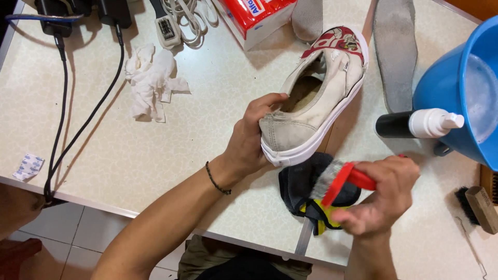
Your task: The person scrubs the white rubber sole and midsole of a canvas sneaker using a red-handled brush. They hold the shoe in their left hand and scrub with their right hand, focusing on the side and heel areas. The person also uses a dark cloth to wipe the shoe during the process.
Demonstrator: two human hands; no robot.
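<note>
I hold a dirty white shoe point(316, 98) by its heel, tipped on its side, and a red-handled brush point(340, 181) just below it.

Cut off at the right edge: the blue basin point(451, 83), only its left curve and a patch of cloudy water in view. Hidden under the red brush point(340, 179) and the right hand point(386, 194) — most of the dark cloth point(298, 184) with its yellow patch. Blurred by motion: the brush bristles, too smeared to count. Out past the top edge, the red-and-white box point(257, 15), the chargers point(78, 10) and the grey insole point(397, 49). Concealed inside the shoe point(316, 98) — the left hand point(251, 140) fingertips. Clipped at the right edge, the wooden brush point(480, 207).
</note>
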